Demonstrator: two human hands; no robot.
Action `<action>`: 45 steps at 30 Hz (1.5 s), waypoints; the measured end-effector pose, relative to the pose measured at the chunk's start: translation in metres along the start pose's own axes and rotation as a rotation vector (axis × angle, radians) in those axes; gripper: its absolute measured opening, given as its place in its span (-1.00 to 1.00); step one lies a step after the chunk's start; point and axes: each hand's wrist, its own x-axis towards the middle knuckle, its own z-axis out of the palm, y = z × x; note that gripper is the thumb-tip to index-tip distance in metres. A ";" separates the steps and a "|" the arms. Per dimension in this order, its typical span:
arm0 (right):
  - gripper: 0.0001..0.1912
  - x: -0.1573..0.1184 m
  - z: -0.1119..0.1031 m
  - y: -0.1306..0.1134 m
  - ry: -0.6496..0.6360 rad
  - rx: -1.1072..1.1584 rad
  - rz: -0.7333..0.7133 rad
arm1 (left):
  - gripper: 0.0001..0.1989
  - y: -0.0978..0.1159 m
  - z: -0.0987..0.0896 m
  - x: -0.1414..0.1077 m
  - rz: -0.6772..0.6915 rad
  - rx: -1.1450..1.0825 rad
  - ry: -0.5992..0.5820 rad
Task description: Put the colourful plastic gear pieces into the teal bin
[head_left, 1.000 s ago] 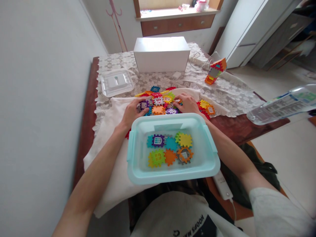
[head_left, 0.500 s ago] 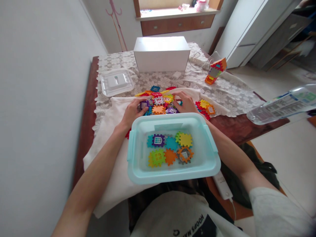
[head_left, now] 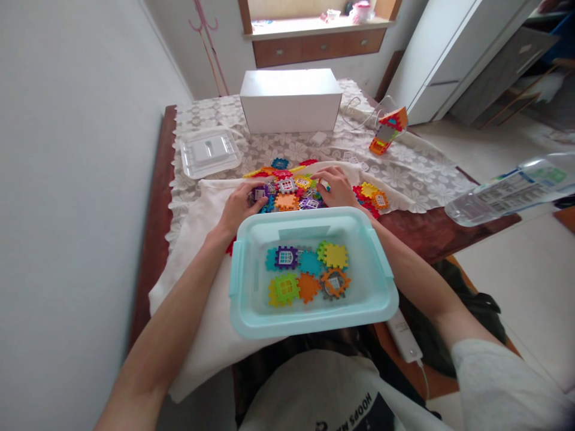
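My left hand (head_left: 241, 205) curves around the left side of a pile of colourful interlocking building tiles. Its thumb and fingers close on a purple window tile (head_left: 260, 193). At the pile's right side, my right hand (head_left: 338, 187) has curled fingers, with a small blue-green piece (head_left: 326, 186) showing between thumb and fingertips. Between the hands lie an orange tile (head_left: 286, 202), a grey window tile (head_left: 286, 185) and a yellow tile (head_left: 303, 182). A pale turquoise bin (head_left: 313, 320) stands nearer to me, between my forearms, with several tiles lying in it.
Behind the pile are a white box (head_left: 291, 112) and a clear plastic lid (head_left: 210, 152). A small tile house (head_left: 388, 131) stands at the right back. More tiles (head_left: 370, 195) lie right of my right hand. A clear bottle (head_left: 507, 191) is at far right.
My right hand's fingers have shifted slightly over the pile, and the blue-green piece now shows between them. My left hand stays at the purple tile. The whole view has moved a little.
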 end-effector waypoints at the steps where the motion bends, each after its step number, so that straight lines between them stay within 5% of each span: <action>1: -0.65 0.000 0.001 0.002 -0.005 -0.002 -0.010 | -0.54 -0.001 0.000 0.000 0.004 0.000 0.000; 9: -0.39 -0.001 0.003 0.010 -0.004 0.033 -0.065 | -0.58 -0.002 0.003 0.000 0.028 -0.005 0.026; 24: -0.49 0.002 0.001 0.011 0.063 0.171 -0.060 | -0.64 0.002 0.000 -0.002 0.043 0.003 0.055; 40: -0.62 0.006 -0.010 0.008 0.056 0.044 0.053 | -0.71 0.013 -0.002 -0.007 -0.057 -0.113 0.150; 45: -0.73 0.007 -0.020 0.008 0.098 0.014 0.066 | -0.60 0.006 -0.002 -0.002 -0.124 -0.252 0.320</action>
